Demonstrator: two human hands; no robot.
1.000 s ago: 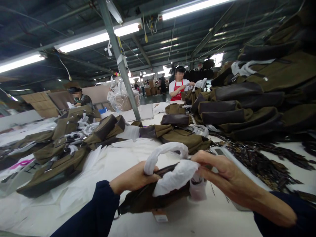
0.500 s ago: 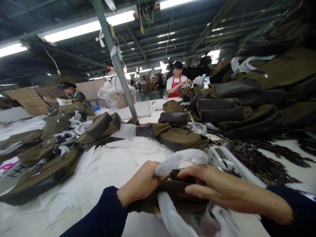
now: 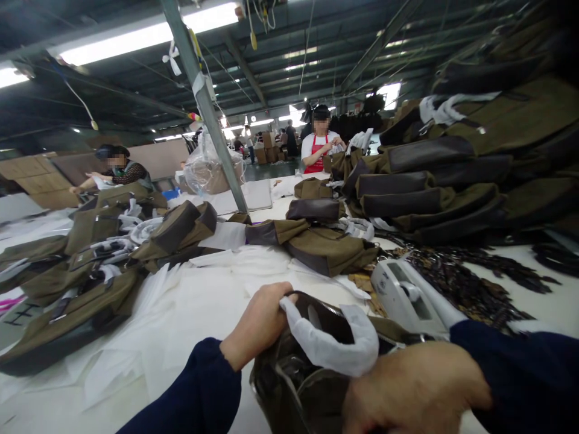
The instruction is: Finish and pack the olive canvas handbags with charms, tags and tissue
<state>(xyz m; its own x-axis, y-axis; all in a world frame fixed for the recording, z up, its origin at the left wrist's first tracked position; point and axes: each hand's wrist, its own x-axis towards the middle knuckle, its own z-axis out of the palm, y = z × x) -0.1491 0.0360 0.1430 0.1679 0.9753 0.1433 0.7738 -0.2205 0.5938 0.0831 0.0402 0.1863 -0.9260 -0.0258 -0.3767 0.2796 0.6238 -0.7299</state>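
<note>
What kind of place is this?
Probably a bag factory's finishing or packing floor. Stacks of olive canvas bags with dark leather trim cover long white-sheeted tables, one bag is in the person's hands, a co-worker in a red apron works further along, and cardboard cartons stand beyond.

My left hand (image 3: 257, 322) is up and curled shut, and my fingers (image 3: 278, 295) bend over at the top. My right hand (image 3: 407, 392) is down low, with its back facing up and its fingers going out of sight. Dark blue sleeves (image 3: 194, 386) cover both my arms down to the wrists.
</note>
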